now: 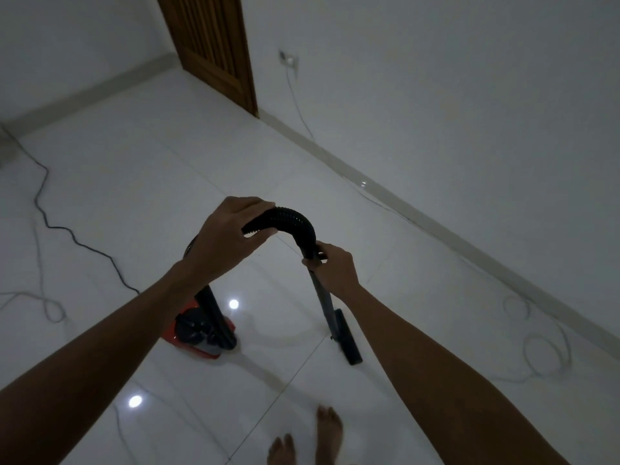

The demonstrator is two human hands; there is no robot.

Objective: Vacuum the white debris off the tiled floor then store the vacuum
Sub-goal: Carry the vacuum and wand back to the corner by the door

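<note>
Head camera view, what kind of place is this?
Likely a bare room in a home: glossy white tiled floor, a wooden door in the corner, and a wall socket with a cable plugged in.

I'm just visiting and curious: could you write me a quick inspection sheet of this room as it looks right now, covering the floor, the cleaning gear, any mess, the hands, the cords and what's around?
Surface: glossy white tiled floor, with lamp reflections.
Job's things: red and black vacuum body on the floor; black ribbed hose arching into the grey wand; black floor head resting on the tiles.
Clutter: no white debris seen; the picture is dim.
Grippers: left hand grips the hose; right hand grips the wand's top.
Cables: black cord snaking at left; pale cable looped at right, running from the wall socket.
Surroundings: wooden door, white walls, bare feet below.
</note>
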